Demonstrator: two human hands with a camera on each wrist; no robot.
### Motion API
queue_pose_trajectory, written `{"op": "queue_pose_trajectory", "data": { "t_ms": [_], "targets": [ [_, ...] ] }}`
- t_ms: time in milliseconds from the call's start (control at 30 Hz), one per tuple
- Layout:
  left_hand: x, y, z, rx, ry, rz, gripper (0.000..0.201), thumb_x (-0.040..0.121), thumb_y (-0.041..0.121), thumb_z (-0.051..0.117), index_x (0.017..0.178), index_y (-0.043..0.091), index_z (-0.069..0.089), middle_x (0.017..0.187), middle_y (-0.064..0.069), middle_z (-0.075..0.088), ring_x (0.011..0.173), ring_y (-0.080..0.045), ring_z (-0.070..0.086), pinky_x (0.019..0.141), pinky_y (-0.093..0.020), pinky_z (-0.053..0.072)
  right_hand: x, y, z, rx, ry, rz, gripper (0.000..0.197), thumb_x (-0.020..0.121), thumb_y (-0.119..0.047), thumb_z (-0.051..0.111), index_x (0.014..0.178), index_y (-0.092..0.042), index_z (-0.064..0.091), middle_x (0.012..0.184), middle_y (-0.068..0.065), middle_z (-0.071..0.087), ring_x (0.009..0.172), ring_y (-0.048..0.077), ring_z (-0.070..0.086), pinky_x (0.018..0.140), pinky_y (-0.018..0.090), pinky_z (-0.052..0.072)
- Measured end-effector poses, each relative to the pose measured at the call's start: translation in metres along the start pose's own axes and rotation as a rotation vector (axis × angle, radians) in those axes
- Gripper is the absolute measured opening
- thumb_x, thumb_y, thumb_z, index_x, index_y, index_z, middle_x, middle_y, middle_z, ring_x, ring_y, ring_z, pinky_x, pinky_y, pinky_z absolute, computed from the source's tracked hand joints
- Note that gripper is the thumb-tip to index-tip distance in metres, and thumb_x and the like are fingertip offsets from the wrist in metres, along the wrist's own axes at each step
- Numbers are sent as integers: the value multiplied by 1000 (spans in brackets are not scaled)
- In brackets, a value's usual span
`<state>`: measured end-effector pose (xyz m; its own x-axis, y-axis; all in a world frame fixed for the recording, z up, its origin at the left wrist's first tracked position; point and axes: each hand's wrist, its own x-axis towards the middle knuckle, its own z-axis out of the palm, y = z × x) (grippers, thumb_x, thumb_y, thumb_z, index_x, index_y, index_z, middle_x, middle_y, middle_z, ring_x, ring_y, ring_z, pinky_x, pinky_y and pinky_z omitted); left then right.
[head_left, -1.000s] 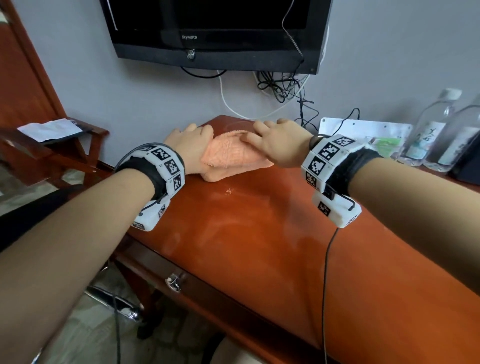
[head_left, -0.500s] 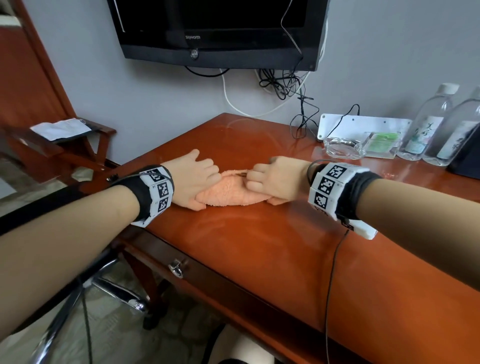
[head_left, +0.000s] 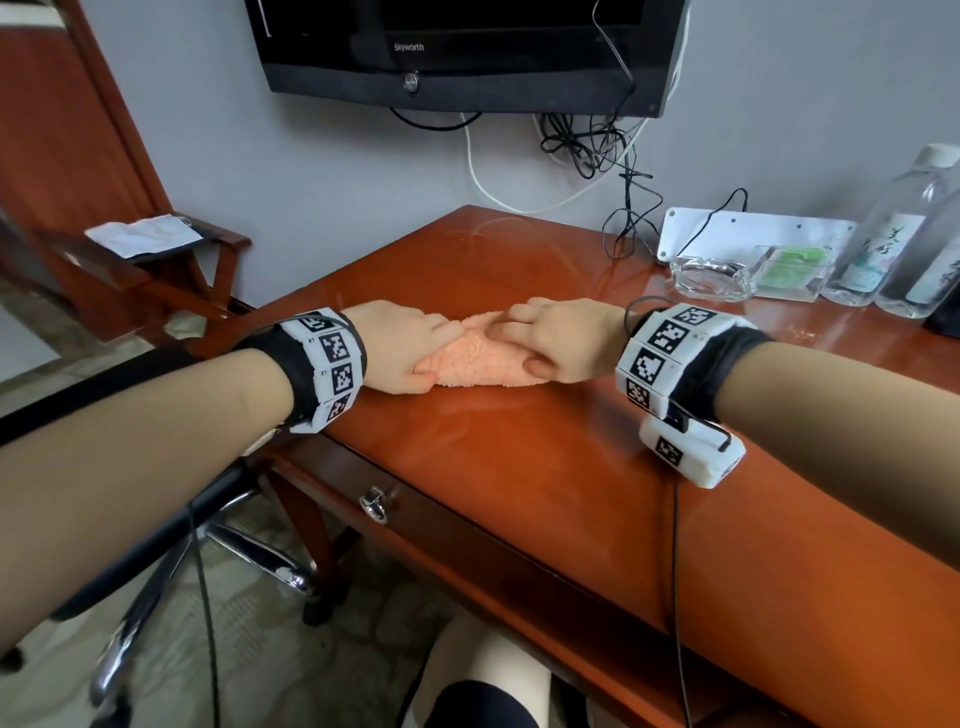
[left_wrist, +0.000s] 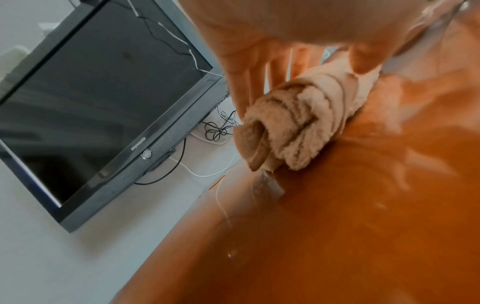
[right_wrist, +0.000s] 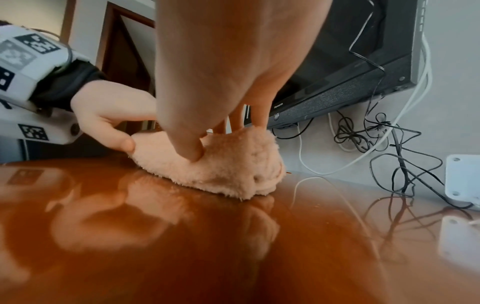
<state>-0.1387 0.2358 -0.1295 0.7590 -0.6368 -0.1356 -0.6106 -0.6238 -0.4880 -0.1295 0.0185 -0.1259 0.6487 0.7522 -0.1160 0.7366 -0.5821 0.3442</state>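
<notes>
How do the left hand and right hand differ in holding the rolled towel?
The left hand takes the rolled towel at its left end, the right hand at its right end. The left hand's fingers lie fairly straight down the roll's far side; the right hand's fingers are bent at the knuckles. Both pinch the towel between thumb and fingers on the desk.

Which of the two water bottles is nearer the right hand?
The capped water bottle beside the clear box; the other bottle stands beyond it, cut by the frame edge.
</notes>
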Motion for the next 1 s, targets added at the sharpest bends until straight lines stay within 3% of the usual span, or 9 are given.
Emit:
{"op": "queue_pose_trajectory", "data": {
  "t_ms": [167,300,533,633,700,800,867,933,1000],
  "targets": [
    [7,5,-6,67,-38,19,57,97,38,39,143,12,17,125,-5,50,101,-22,58,71,-30,45,5,-1,0,-64,-102,-15,60,99,-21,37,152,-13,9,153,5,23,135,24,33,107,30,31],
    [11,5,-4,89,-21,45,51,99,33,37,142,12,19,129,-5,50,97,-25,61,68,-30,41,11,4,1,-64,-136,-23,60,98,-19,37,151,-13,10,155,6,19,136,27,33,109,36,33],
    [27,-7,6,100,-27,73,57,99,33,35,149,17,12,123,-2,55,93,-23,62,67,-27,40,28,20,9,-38,-137,-48,59,97,-18,38,151,-16,14,155,4,20,137,24,33,109,35,34],
    [37,-15,8,145,-53,106,39,99,33,35,135,17,31,120,-1,56,92,-21,62,65,-26,39,36,27,13,-10,-116,-53,58,97,-19,38,151,-15,18,155,5,22,136,25,36,107,37,36],
    [43,-22,7,179,-76,134,35,98,34,36,129,18,35,116,1,57,84,-20,61,59,-24,37,40,32,13,6,-108,-55,56,97,-19,39,150,-15,20,154,6,24,134,25,39,106,37,37],
    [47,-36,21,177,39,219,27,90,37,43,110,19,41,93,2,63,56,-17,54,41,-19,12,44,31,13,0,-96,-64,55,94,-19,42,147,-15,28,147,8,35,122,26,49,97,37,44],
    [44,-40,22,97,101,296,28,76,39,44,93,18,39,69,1,64,36,-16,49,44,-15,-3,48,31,14,23,-85,-88,54,91,-18,45,144,-13,35,138,9,43,111,27,55,88,38,49],
    [48,-43,27,73,128,364,30,72,40,40,92,17,38,64,-2,64,33,-17,48,46,-12,-1,47,33,14,75,-96,-85,54,89,-17,45,142,-14,38,138,8,43,110,28,56,85,39,50],
    [49,-42,25,44,195,437,35,70,36,56,92,16,38,64,-6,65,34,-19,49,39,-13,11,47,37,12,143,-135,-74,55,89,-17,46,143,-16,37,143,6,39,114,27,55,88,38,50]
  ]
}}
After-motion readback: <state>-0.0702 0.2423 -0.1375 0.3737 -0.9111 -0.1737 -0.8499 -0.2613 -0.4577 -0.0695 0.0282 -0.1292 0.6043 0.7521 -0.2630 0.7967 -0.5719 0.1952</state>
